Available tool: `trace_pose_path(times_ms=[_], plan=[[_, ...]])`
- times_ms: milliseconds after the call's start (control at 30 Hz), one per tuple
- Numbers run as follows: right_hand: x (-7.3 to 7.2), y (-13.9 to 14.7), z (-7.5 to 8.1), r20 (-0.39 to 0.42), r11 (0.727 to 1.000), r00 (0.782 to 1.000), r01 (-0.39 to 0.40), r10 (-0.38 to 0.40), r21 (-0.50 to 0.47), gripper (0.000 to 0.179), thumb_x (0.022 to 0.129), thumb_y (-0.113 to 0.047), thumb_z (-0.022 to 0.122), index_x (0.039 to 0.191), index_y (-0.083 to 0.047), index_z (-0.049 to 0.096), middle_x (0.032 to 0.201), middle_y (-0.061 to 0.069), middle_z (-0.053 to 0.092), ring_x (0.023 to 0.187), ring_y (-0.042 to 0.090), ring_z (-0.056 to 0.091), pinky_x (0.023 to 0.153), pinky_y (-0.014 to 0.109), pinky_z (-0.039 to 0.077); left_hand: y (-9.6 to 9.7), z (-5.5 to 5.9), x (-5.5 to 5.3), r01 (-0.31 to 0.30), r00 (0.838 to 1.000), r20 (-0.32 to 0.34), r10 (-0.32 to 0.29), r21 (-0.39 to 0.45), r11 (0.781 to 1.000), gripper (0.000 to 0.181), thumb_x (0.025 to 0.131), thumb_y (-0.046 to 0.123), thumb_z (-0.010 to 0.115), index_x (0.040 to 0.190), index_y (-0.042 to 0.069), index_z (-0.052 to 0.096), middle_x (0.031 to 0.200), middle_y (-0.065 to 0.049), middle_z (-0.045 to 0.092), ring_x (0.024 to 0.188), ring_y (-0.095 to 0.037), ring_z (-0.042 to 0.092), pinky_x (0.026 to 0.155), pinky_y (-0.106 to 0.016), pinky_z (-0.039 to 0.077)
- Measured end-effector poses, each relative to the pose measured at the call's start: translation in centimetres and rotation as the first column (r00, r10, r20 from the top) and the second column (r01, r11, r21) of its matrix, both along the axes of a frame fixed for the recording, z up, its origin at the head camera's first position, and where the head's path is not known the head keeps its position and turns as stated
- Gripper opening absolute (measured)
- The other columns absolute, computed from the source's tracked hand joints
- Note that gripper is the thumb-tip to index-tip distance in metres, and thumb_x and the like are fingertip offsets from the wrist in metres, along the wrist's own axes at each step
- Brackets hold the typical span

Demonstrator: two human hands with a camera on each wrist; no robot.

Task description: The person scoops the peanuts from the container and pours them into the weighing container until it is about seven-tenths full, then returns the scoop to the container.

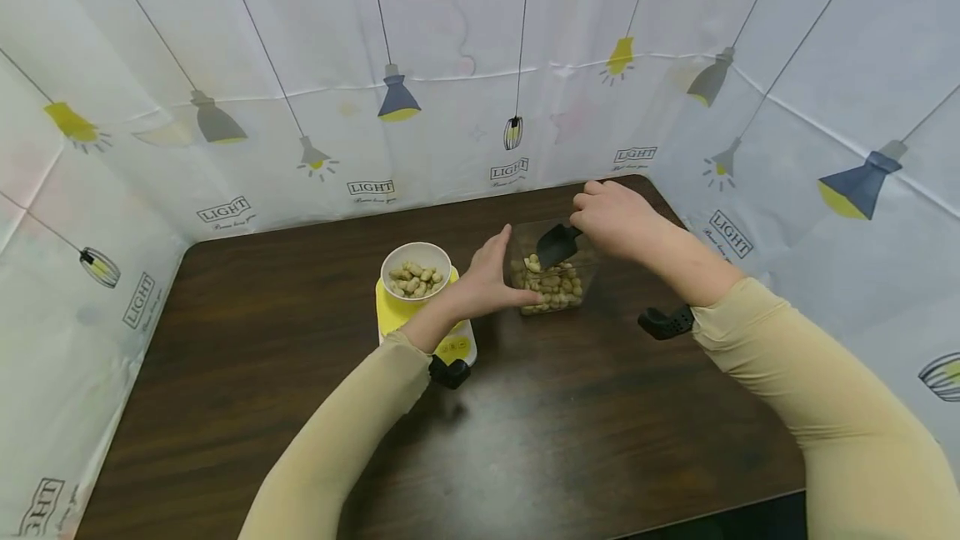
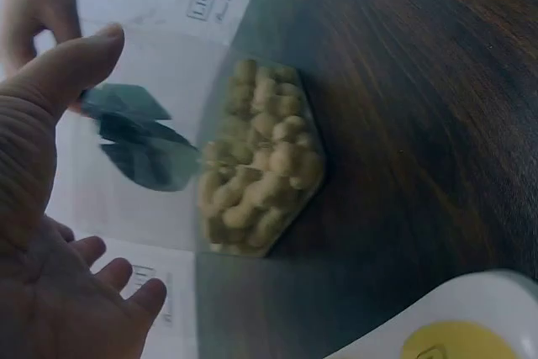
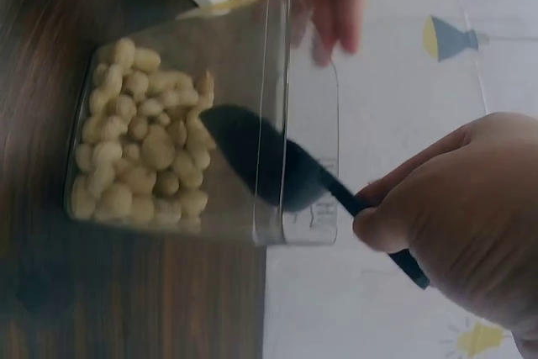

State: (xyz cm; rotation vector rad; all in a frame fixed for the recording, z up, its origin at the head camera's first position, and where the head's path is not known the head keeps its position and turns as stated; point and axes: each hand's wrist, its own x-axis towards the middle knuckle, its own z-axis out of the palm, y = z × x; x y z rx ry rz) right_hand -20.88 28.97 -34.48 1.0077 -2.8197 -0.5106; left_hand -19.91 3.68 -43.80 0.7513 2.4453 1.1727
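A clear plastic container (image 1: 588, 277) stands on the table with unshelled peanuts (image 3: 139, 136) in its lower part. My right hand (image 1: 617, 219) grips the handle of a black scoop (image 3: 261, 157) from above. The scoop's blade tilts down inside the container, its tip at the top of the peanuts. Beside the container's left side is my left hand (image 1: 491, 277), thumb and fingers spread apart; whether it touches the wall I cannot tell. To its left, a white bowl (image 1: 385, 272) holding more peanuts (image 1: 415, 280) sits on a yellow and white kitchen scale (image 1: 390, 315).
The dark wooden table (image 1: 285, 357) runs back to a white curtain (image 1: 450, 15) printed with lamps, which also closes in the left and right sides. A black strap (image 1: 666, 323) hangs by my right wrist, and another black device (image 1: 450, 372) is at the left wrist.
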Motion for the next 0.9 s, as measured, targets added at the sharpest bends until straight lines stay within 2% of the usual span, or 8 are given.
trace_pose_path(times_ms=[200,333,500,667,900], plan=[[-0.2,-0.8,0.2,0.005,0.999,1.0,0.027,-0.027,0.046,0.009,0.088,-0.003,0.078,0.096,-0.007,0.078,0.097,0.01,0.064,0.092,0.033,0.052,0.08,0.044,0.046,0.9,-1.2,-1.1,-0.058,0.997,0.053,0.059,-0.024,0.998,0.128,0.081,0.058,0.082,0.166,0.025,-0.007,0.171,-0.007,0.005,0.155,-0.034,0.005,0.119,-0.055,0.025],[-0.3,-1.3,0.4,0.002,0.995,0.999,0.046,-0.047,0.087,0.005,0.088,-0.005,0.079,0.091,-0.008,0.078,0.095,0.01,0.064,0.092,0.032,0.052,0.081,0.044,0.046,1.2,-1.7,-1.7,-0.056,0.996,0.071,0.058,-0.031,0.998,0.124,0.082,0.054,0.083,0.166,0.025,-0.004,0.171,-0.007,0.007,0.155,-0.035,0.007,0.117,-0.056,0.026],[-0.4,-2.2,0.0,-0.01,0.99,1.0,0.03,-0.029,0.139,0.007,0.083,-0.009,0.084,0.084,-0.008,0.077,0.09,0.01,0.064,0.087,0.031,0.051,0.078,0.041,0.046,1.3,-2.2,-2.4,-0.043,0.997,0.067,0.045,-0.027,0.999,0.121,0.082,0.053,0.083,0.167,0.022,0.001,0.17,-0.007,0.011,0.155,-0.035,0.009,0.118,-0.056,0.026],[-0.8,-2.6,-0.7,0.022,0.991,0.999,0.046,-0.049,0.128,0.005,0.087,-0.011,0.081,0.088,-0.007,0.079,0.091,0.01,0.066,0.086,0.03,0.053,0.081,0.042,0.048,1.3,-2.3,-2.5,-0.039,0.998,0.058,0.039,-0.015,0.999,0.12,0.082,0.054,0.083,0.167,0.02,0.006,0.169,-0.005,0.014,0.155,-0.032,0.011,0.118,-0.055,0.026],[-1.4,-2.9,-2.9,0.112,0.994,0.993,0.033,-0.044,0.1,0.009,0.092,-0.011,0.077,0.099,-0.007,0.08,0.099,0.011,0.069,0.093,0.032,0.057,0.087,0.044,0.05,1.3,-2.3,-2.5,-0.044,0.998,0.037,0.045,-0.031,0.999,0.118,0.082,0.053,0.083,0.166,0.019,0.007,0.169,-0.006,0.015,0.154,-0.034,0.012,0.118,-0.054,0.026]])
